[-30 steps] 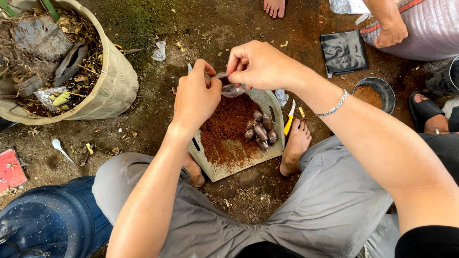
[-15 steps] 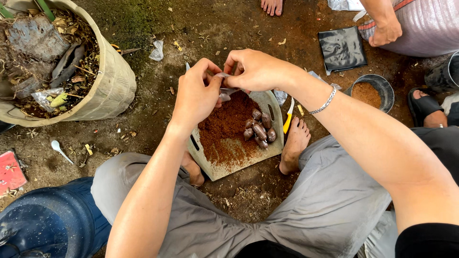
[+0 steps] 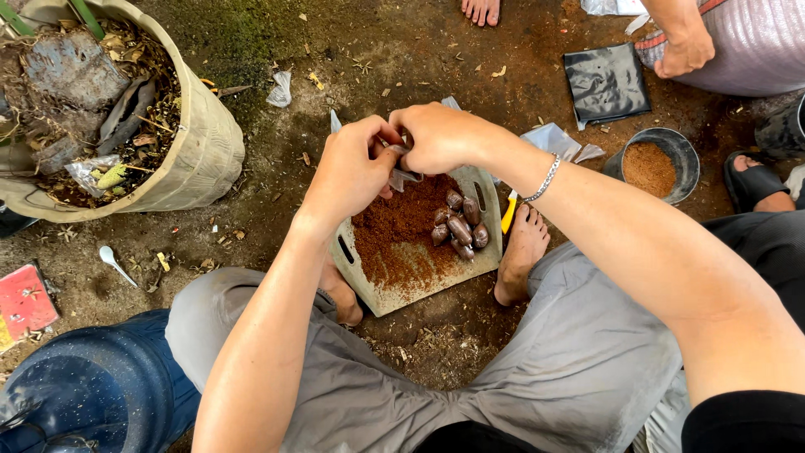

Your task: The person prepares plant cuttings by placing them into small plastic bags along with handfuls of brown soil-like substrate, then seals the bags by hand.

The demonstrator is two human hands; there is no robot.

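Note:
My left hand (image 3: 356, 168) and my right hand (image 3: 436, 136) meet above a grey plastic tray (image 3: 394, 295) and together pinch a small clear plastic bag (image 3: 402, 174) that hangs between the fingers. The tray lies on the dirt between my bare feet and carries a heap of reddish-brown powder (image 3: 398, 235). Several small filled brown packets (image 3: 459, 226) are piled at its right side. A silver bracelet (image 3: 547, 178) circles my right wrist.
A large sack of dry plant waste (image 3: 109, 109) stands at the upper left. A blue drum (image 3: 75, 394) is at the lower left. A black bowl of brown powder (image 3: 658, 164), a black bag (image 3: 605, 82) and another person's hand (image 3: 686, 52) are at the upper right.
Both hands have moved slightly down and together over the tray, and the fingers have closed tighter on the small bag.

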